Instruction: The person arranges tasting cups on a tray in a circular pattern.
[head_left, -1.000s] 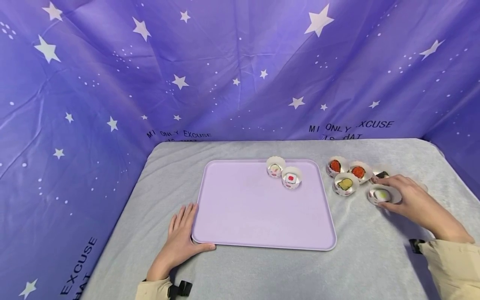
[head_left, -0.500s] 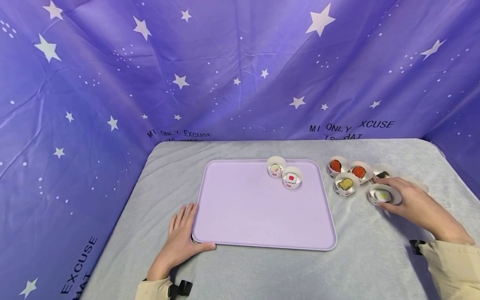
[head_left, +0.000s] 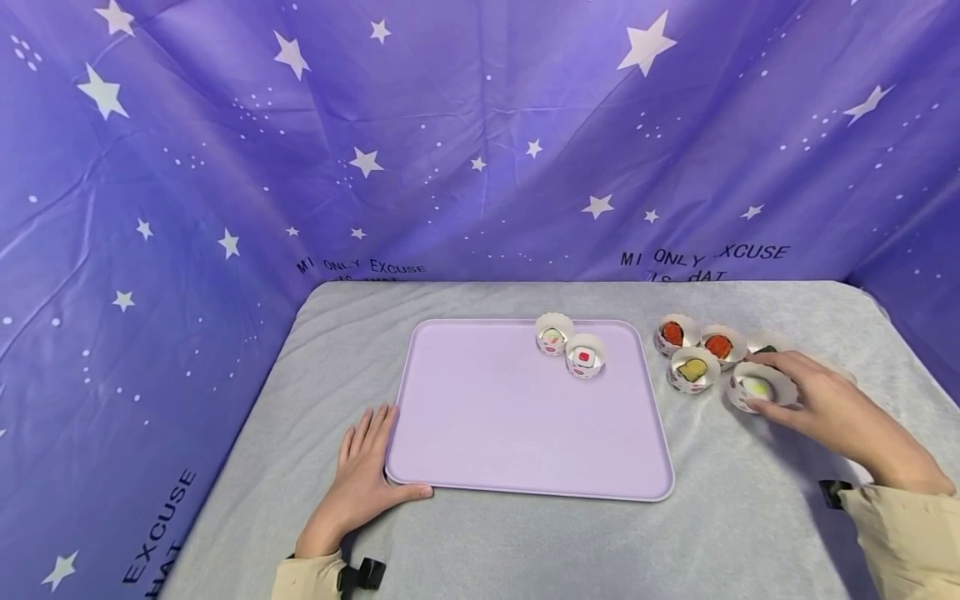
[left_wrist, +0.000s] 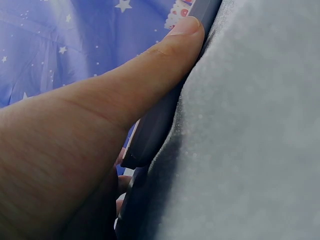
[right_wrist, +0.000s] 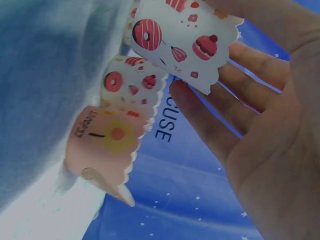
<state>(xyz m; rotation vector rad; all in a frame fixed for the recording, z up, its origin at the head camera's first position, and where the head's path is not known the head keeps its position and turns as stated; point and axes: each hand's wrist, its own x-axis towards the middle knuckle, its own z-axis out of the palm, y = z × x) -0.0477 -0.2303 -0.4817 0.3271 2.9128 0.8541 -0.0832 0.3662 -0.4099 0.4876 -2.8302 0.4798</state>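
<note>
In the head view my left hand lies at the near left corner of a lilac tray. Its fingers stretch along the left side, the thumb along the front. The left wrist view shows that thumb against the tray's edge. At the right, my right hand holds a paper baking cup between thumb and fingers. Inside sits a small white-and-green sushi piece. Doughnut and cupcake prints cover the held cup in the right wrist view. Whether its base touches the cloth is hard to tell.
Two filled cups stand on the tray's far right. Left of my right hand are cups with red-topped pieces and a yellow-topped piece. Another cup is partly hidden behind my fingers. A pink cup appears in the right wrist view.
My right hand and its cup have shifted slightly left and a little up in the head view. My left hand stays in place on the tray.
</note>
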